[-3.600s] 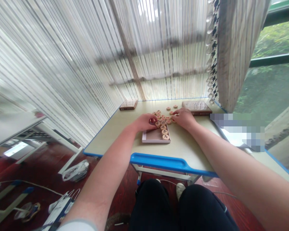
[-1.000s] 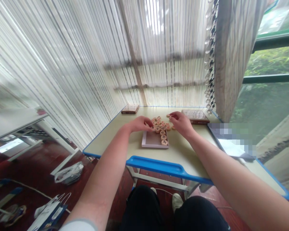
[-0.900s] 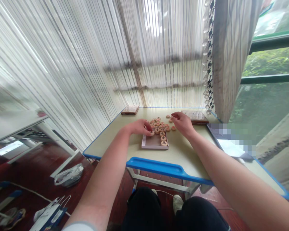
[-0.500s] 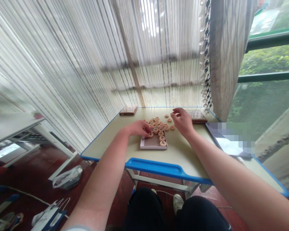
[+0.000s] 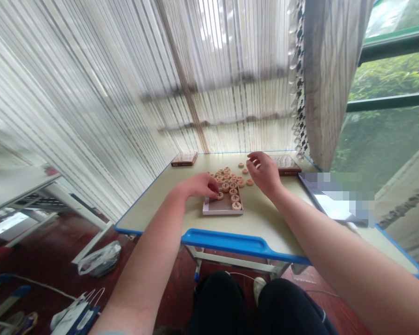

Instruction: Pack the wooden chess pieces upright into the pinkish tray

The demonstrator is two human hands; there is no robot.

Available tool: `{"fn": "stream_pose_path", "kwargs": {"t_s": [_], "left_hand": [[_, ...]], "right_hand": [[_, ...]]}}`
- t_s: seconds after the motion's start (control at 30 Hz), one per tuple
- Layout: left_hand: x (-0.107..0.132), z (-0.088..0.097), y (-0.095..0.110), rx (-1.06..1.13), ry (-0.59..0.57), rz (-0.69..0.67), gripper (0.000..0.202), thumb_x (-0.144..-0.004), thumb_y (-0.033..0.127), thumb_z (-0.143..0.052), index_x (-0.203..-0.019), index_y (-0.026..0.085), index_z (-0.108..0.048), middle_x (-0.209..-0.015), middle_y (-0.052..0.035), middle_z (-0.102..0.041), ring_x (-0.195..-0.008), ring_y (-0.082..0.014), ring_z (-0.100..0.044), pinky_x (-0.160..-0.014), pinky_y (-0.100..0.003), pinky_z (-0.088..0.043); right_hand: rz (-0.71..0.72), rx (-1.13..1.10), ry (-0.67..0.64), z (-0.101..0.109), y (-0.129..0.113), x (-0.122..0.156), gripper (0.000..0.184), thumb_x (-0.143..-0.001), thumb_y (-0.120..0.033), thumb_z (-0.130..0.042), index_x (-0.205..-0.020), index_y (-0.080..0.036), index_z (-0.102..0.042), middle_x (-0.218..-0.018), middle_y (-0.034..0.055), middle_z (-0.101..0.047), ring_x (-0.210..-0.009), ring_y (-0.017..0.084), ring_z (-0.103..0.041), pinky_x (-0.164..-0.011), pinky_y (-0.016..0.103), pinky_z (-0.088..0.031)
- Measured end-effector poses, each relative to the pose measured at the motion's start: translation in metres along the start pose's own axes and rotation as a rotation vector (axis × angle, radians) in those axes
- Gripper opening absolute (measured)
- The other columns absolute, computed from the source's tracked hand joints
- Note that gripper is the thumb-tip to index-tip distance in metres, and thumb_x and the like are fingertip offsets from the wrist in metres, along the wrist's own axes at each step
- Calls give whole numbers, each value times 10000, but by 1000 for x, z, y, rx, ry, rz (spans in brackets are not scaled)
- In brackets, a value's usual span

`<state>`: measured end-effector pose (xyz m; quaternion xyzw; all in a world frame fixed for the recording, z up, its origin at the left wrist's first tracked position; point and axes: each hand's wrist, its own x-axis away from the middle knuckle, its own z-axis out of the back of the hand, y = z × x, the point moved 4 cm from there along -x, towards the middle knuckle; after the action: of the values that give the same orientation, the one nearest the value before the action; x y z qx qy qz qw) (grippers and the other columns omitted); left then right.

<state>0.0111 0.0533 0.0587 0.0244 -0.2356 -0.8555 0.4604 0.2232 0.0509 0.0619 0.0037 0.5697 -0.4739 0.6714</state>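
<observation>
A shallow white box (image 5: 222, 212) sits on the table, with several wooden Chinese chess pieces (image 5: 235, 198) in a column along its right side and another at its far edge. My left hand (image 5: 203, 185) reaches into the box from the left, its fingertips closed on a round chess piece (image 5: 220, 196) with a dark character. My right hand (image 5: 266, 172) hangs over the table to the right of the box, fingers curved and apart, with nothing seen in them. Beyond the box lies a cluster of loose pieces (image 5: 226, 177), marked in red where legible.
A brown box (image 5: 184, 159) lies at the table's far left corner, and another brown box (image 5: 287, 165) behind my right hand. A dark folder-like item with a bright sheet (image 5: 330, 204) rests at the right. Blue trim (image 5: 226, 239) edges the table's front; curtains hang behind.
The piece in my left hand has shifted slightly right inside the box. My right hand stays beside the loose pieces, with its fingers slightly more spread. The view has tilted a little.
</observation>
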Motion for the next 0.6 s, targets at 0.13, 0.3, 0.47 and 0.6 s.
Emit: {"fn": "stream_pose_path", "kwargs": {"t_s": [0.13, 0.3, 0.47, 0.6], "left_hand": [[-1, -2, 4, 8, 6, -36, 339, -628, 440, -684, -864, 200, -724, -788, -18, -692, -721, -159, -586, -663, -257, -387], [-5, -6, 8, 28, 30, -113, 245, -653, 392, -674, -818, 222, -738, -808, -18, -711, -798, -172, -604, -750, -254, -409], [-9, -7, 13, -7, 68, -133, 176, -657, 318, -673, -781, 214, -740, -784, -8, -707, -764, -154, -597, -734, -233, -414], [-9, -8, 16, -23, 70, -156, 178, -667, 311, -662, -784, 202, -740, -760, -10, -697, -722, -144, -586, -691, -227, -410]], "right_hand": [[28, 48, -26, -1, -3, 1, 169, -777, -216, -466, -884, -180, -592, -797, 53, -621, -662, 155, -544, -663, 296, -417], [39, 87, -71, -1, -9, 2, 164, -790, -222, -457, -863, -181, -598, -794, 56, -619, -678, 158, -542, -675, 287, -412], [62, 98, -105, -1, -12, 3, 159, -792, -232, -466, -850, -184, -606, -791, 52, -619, -655, 147, -531, -645, 275, -397], [74, 93, -93, 0, -14, 3, 158, -789, -227, -471, -842, -183, -614, -789, 49, -617, -647, 142, -526, -627, 269, -390]]}}
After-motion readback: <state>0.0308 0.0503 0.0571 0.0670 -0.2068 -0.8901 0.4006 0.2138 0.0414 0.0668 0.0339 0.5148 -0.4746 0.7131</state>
